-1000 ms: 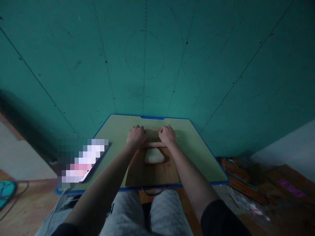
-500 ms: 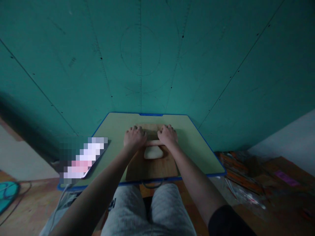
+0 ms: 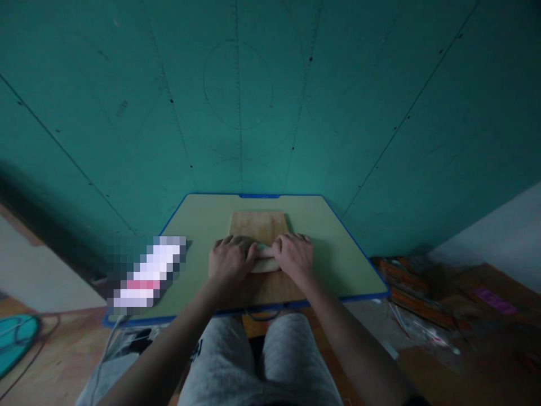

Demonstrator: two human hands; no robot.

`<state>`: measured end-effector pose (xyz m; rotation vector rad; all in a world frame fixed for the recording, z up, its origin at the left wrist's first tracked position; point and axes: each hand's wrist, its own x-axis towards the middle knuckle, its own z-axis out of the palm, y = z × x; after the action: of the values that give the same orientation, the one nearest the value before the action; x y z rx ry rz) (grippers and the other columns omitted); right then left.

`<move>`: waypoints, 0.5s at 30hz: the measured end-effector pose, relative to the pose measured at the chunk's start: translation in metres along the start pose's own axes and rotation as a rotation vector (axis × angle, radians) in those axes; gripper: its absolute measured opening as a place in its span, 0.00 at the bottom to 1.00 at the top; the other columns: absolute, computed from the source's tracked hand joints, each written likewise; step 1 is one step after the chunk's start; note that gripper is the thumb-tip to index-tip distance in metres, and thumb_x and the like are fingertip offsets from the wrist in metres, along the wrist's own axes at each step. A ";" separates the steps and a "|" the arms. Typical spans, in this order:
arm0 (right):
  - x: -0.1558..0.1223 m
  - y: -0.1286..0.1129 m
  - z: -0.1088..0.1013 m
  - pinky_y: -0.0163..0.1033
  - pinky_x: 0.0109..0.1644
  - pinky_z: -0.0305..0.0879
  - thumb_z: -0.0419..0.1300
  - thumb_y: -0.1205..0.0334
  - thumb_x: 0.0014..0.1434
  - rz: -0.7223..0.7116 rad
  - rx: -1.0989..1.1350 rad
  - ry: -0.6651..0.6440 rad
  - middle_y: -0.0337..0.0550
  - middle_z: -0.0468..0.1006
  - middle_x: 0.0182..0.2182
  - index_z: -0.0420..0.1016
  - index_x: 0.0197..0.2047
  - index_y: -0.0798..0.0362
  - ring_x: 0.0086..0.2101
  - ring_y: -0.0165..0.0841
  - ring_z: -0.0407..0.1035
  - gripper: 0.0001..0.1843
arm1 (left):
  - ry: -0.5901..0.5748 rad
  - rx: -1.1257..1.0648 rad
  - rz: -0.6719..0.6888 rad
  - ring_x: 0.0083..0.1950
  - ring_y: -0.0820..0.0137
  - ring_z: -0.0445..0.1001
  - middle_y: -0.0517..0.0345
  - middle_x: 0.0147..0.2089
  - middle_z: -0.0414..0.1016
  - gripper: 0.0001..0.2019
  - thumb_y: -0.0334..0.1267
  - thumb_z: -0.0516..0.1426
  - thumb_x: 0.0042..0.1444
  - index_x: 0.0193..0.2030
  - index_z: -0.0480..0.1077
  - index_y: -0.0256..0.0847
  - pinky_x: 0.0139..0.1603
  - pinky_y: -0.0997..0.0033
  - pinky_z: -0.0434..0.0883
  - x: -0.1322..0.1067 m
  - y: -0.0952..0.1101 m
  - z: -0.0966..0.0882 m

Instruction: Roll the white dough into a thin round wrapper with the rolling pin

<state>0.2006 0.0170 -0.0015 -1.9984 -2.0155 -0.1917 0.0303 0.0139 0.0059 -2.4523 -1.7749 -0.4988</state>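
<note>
A wooden rolling pin [image 3: 266, 252] lies crosswise on a pale flat piece of dough [image 3: 266, 266]. My left hand [image 3: 230, 259] is wrapped over the pin's left part, and my right hand [image 3: 295, 254] grips its right part. Only the short middle stretch of the pin shows between them. The dough's near edge is visible below the pin, while my hands cover its sides. Under it all is a wooden board [image 3: 258, 221], its near half partly hidden by my left forearm.
The board rests on a small pale table [image 3: 338, 259] with a blue rim, close to a green wall [image 3: 262, 101]. A blurred-out phone-like device [image 3: 147, 273] with a cable sits at the table's left. Cardboard and clutter [image 3: 422, 299] lie on the floor at right.
Both hands have drawn the rolling pin toward me, from the dough's far edge to on top of it. More of the board's far end now shows.
</note>
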 end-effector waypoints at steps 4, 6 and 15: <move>-0.012 0.004 0.001 0.44 0.53 0.57 0.48 0.61 0.70 -0.069 0.028 0.046 0.46 0.84 0.40 0.80 0.35 0.51 0.45 0.38 0.74 0.20 | 0.054 0.007 0.024 0.53 0.53 0.75 0.49 0.47 0.81 0.19 0.46 0.47 0.70 0.44 0.78 0.42 0.54 0.52 0.68 -0.011 0.004 -0.005; -0.016 0.006 -0.002 0.43 0.55 0.57 0.48 0.62 0.70 -0.095 0.061 0.060 0.46 0.84 0.42 0.80 0.37 0.51 0.48 0.38 0.73 0.19 | 0.069 0.028 0.028 0.52 0.52 0.75 0.47 0.46 0.81 0.19 0.47 0.47 0.69 0.44 0.77 0.40 0.52 0.51 0.68 -0.016 0.006 -0.005; -0.067 0.010 0.000 0.54 0.66 0.56 0.49 0.56 0.70 -0.108 0.186 0.096 0.53 0.67 0.67 0.68 0.66 0.53 0.64 0.47 0.59 0.25 | 0.256 0.065 0.178 0.59 0.48 0.72 0.37 0.56 0.77 0.20 0.44 0.52 0.65 0.58 0.70 0.35 0.61 0.45 0.66 -0.064 0.003 0.011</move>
<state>0.2103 -0.0469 -0.0232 -1.7366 -2.0032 -0.1162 0.0181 -0.0425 -0.0235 -2.3493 -1.4383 -0.6906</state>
